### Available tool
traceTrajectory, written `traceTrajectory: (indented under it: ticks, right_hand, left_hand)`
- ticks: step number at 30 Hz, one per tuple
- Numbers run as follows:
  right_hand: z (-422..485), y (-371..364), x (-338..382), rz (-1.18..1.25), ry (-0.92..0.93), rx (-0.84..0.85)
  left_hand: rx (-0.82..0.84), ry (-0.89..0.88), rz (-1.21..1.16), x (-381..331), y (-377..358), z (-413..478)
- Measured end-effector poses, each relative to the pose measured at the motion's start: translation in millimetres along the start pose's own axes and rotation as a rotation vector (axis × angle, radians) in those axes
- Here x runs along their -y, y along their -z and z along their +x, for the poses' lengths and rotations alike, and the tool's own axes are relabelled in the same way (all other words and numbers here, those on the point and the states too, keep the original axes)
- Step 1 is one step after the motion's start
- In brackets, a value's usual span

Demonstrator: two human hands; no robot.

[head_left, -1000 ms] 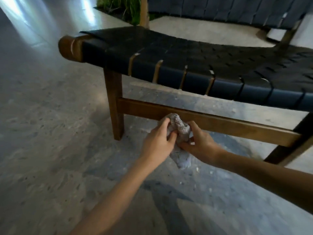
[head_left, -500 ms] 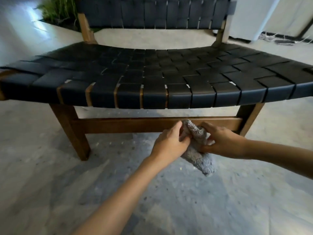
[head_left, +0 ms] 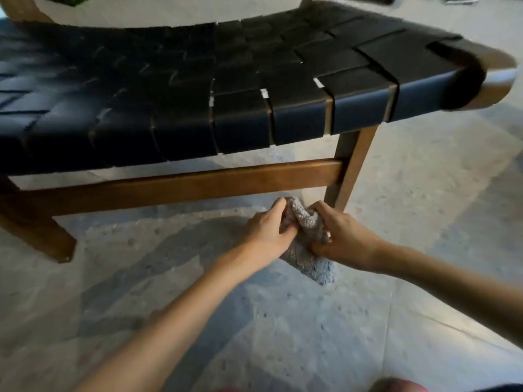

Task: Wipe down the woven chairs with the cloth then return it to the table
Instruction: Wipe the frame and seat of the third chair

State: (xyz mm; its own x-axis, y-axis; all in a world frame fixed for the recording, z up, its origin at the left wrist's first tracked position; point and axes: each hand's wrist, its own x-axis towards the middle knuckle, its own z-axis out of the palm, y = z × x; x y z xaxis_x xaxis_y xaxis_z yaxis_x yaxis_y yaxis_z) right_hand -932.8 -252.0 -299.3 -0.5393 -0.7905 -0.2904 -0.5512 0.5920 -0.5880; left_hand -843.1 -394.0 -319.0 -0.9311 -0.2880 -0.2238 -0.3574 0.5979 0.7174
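A woven chair with a black strap seat (head_left: 226,80) and brown wooden frame fills the upper view. Its front crossbar (head_left: 198,185) runs below the seat to the right front leg (head_left: 351,168). A bunched grey cloth (head_left: 307,250) hangs just below the crossbar's right end, close to that leg. My left hand (head_left: 268,230) grips the cloth from the left and my right hand (head_left: 339,236) grips it from the right. The cloth's lower end dangles above the floor. The table is out of view.
The chair's left front leg (head_left: 36,236) stands on the grey stone floor (head_left: 283,335). Cables lie on the floor at the far top right (head_left: 464,0). A knee shows at the bottom edge (head_left: 396,387).
My view and both hands with the cloth have shifted along the crossbar from its left part to its right end near the right front leg. Both hands keep their hold.
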Motion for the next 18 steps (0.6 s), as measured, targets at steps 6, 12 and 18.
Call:
traceTrajectory:
  ticks: [6,12,18]
  right_hand:
    - [-40,50,-11,0.066,-0.166,0.129]
    - [-99,167,15,0.103,-0.317,0.106]
    - [-178,309,89,0.202,-0.403,-0.142]
  left_hand:
    - [0.346,0.032,0.318,-73,-1,5]
    - [0.393,-0.038,0.255,-188,39,-16]
    - [0.242,-0.182,0.233,-335,121,-44]
